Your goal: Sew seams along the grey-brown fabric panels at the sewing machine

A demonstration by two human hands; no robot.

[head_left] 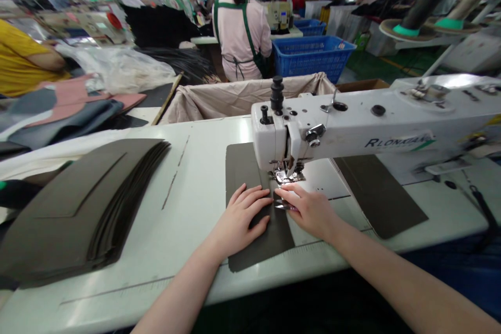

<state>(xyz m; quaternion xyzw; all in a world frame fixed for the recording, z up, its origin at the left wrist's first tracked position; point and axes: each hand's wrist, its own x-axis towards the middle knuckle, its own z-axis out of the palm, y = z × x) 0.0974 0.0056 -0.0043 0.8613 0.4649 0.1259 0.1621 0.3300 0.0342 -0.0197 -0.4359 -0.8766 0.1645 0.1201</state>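
While the left hand lies flat on the dark piece with its fingers spread, the right hand rests just across from it, by the piece's right edge. The left hand grasps nothing. The right hand has small snips tucked in its fingers, with the blades poking out toward the left hand. How tight that hold is, I cannot tell.

The dark piece is on the table, close to the front edge, and runs back beside the head of the sewing machine. The metal foot is just past the right fingertips. I cannot tell if the piece's edge is under it.

To do this well, I think the left hand should press softly and evenly, so the piece lies flat and does not twist. The right fingers should guide the edge lightly and not tug. They look very near the foot, so they should stop short of it. The blades could scratch the piece or poke a finger, so tucking them back seems wise. The stack toward the table's left end is well apart from the hands, so it should not get in the way.
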